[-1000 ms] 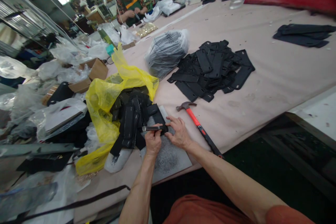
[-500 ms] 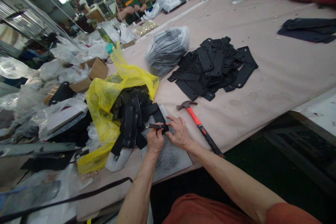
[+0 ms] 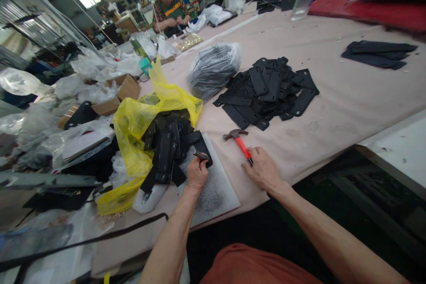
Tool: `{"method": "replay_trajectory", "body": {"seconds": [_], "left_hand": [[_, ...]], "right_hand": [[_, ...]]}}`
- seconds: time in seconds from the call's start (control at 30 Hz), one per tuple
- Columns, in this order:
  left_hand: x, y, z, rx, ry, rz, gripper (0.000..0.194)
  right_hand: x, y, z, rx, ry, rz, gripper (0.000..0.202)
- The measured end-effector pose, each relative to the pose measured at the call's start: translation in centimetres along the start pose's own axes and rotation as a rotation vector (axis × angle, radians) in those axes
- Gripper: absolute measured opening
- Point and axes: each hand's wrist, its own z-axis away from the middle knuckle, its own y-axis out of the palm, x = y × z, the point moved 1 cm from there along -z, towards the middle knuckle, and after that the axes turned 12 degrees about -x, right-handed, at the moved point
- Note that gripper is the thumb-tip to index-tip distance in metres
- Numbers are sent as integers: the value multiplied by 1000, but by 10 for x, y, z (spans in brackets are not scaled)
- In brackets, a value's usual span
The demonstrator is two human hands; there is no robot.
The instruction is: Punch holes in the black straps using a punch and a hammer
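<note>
Metal clip (image 3: 201, 155) pinched in left hand (image 3: 196, 175); right hand (image 3: 263, 172) on hammer (image 3: 240, 142).

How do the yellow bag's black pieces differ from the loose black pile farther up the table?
The pieces in the yellow bag are heaped and spill onto the grey pad by the left hand. The loose pile lies flat, spread and unbagged, beyond the hammer under the right hand. Both look like flat black strips.

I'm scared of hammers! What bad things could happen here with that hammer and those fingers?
The left hand pinches a small metal piece on the black part, so a blow from the hammer under the right hand might strike fingers. The piece could also slip sideways. The grey pad lies near the table's edge and might shift.
</note>
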Motion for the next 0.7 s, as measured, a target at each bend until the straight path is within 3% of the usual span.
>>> {"method": "replay_trajectory", "body": {"seconds": [0.13, 0.3, 0.37, 0.43, 0.5, 0.57, 0.7], "left_hand": [[2, 2, 1, -13, -4, -7, 20], [0, 1, 3, -20, 2, -55, 18], [-1, 0, 4, -37, 19, -46, 16], [-2, -1, 4, -51, 29, -27, 15], [-3, -1, 4, -53, 29, -14, 15], [-3, -2, 4, -49, 29, -15, 16], [-4, -3, 4, -38, 38, -46, 14]], "right_hand": [[-13, -4, 9, 125, 204, -59, 13], [-5, -7, 5, 542, 764, -811, 12], [0, -10, 5, 638, 875, -939, 5], [7, -19, 3, 633, 956, -935, 10], [20, -41, -8, 541, 930, -885, 19], [45, -83, -28, 358, 736, -863, 24], [114, -186, -65, -298, 106, -860, 29]]}}
